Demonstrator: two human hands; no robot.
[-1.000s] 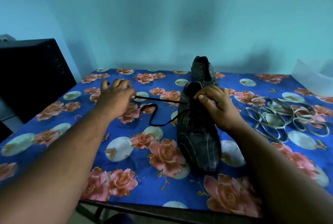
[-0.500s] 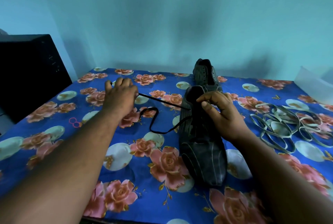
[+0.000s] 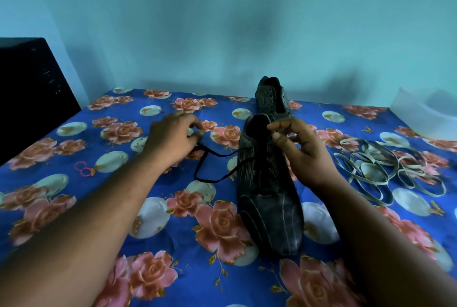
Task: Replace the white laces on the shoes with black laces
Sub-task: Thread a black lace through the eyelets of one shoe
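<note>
Floral blue tablecloth (image 3: 74, 207) underneath everything. Dark near shoe (image 3: 268, 195) toe-first toward the viewer, just left of the right hand (image 3: 304, 151), curled fingers at its collar. Second shoe (image 3: 270, 95) beyond. White laces (image 3: 385, 168) heaped right of that hand. Left hand (image 3: 170, 141) pinching the black lace (image 3: 210, 179), which loops rightward into the near shoe.
</note>
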